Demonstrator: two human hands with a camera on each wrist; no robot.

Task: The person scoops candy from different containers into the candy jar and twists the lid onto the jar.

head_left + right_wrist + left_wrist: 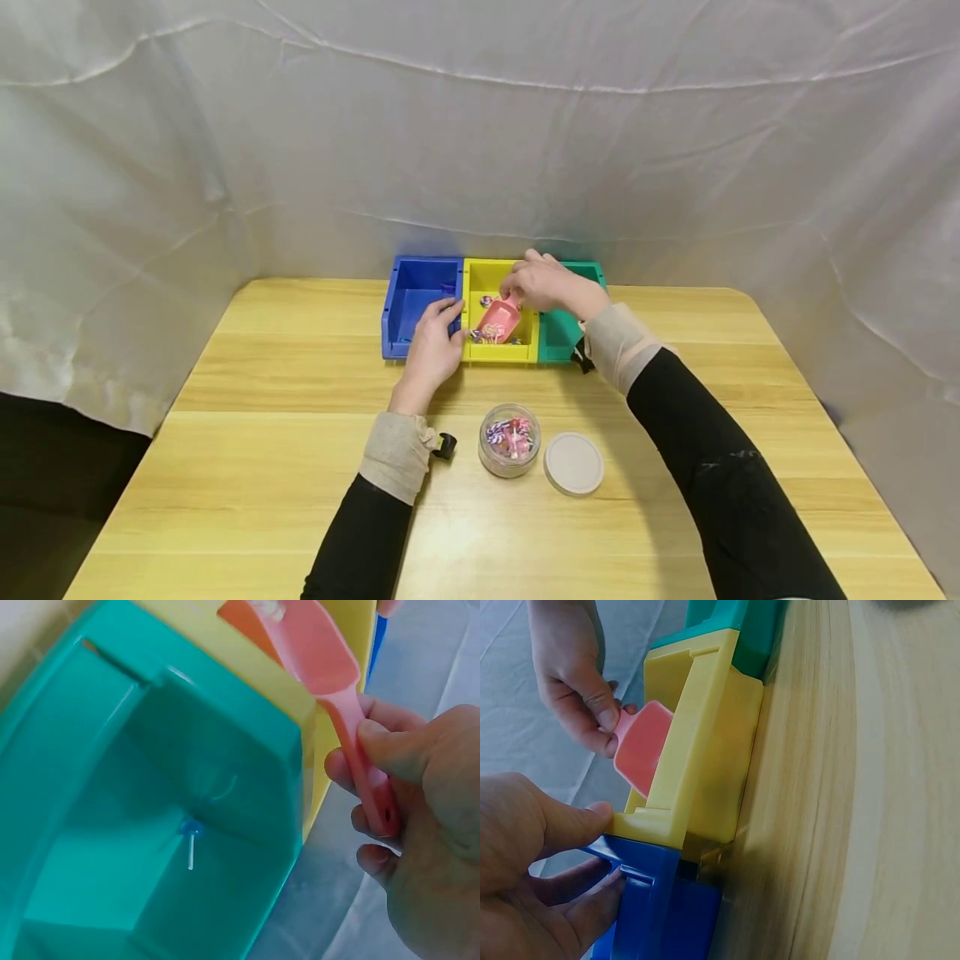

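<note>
Your right hand point(551, 285) pinches the pink scoop point(498, 321) by its handle, thumb on top and fingers curled under (clearest in the right wrist view point(358, 750)). The scoop sits inside the yellow bin point(473, 283), mouth tilted down toward the candies at the bin's near end.

Handling: the scoop looks like thin rigid plastic, so light, stiff and probably a bit slick. The handle end is the right place to hold it; gripping nearer the bowl would block the load. Wrapped candies are likely to slide off a shallow bowl, so keep it level once loaded.

Your left hand point(433, 350) steadies the bins: thumb pressed on the yellow bin's corner, fingers spread against the blue bin point(408, 304). The bins look light enough to skid on the table point(262, 467), so bracing makes sense.

Counts:
- 3 bins: blue, yellow, green bin point(558, 329)
- 1 scoop
- 1 glass jar point(509, 440), open and holding candies (number too small to tell)
- 1 white lid point(573, 463), lying just beside the jar
- 1 lollipop point(191, 838) in the green bin
</note>
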